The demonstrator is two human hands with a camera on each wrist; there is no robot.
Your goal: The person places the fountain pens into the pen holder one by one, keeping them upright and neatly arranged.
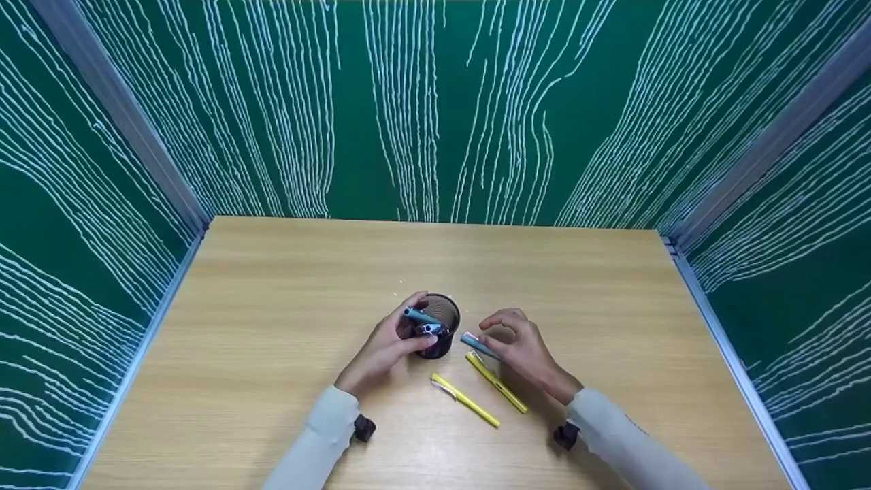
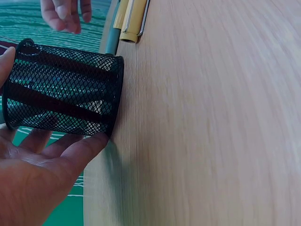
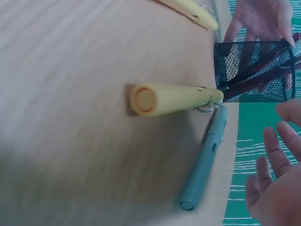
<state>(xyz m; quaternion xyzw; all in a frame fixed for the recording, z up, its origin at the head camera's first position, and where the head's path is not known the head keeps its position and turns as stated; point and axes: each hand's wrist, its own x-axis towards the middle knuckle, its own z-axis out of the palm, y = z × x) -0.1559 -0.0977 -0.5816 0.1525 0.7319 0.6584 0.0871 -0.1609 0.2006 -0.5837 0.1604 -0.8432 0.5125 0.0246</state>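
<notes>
My left hand (image 1: 384, 352) grips a black mesh pen cup (image 1: 439, 348) by its side, fingers and thumb around it. Pens stand inside, including a teal one (image 1: 420, 316) leaning out over the rim; dark pens show through the mesh (image 2: 66, 89) in the left wrist view. Right of the cup, my right hand (image 1: 529, 352) hovers over a teal pen (image 3: 204, 160) on the table. Its fingers are loosely bent and apart from the pen in the right wrist view. Close by lie two yellow pens, one (image 1: 497, 382) near the teal pen, another (image 1: 466, 401) nearer me.
The wooden table (image 1: 286, 286) is bounded by green panels (image 1: 354, 170) with white wavy lines at the back and sides. Metal-coloured posts (image 1: 136, 82) stand at the corners. Small white specks lie behind the cup.
</notes>
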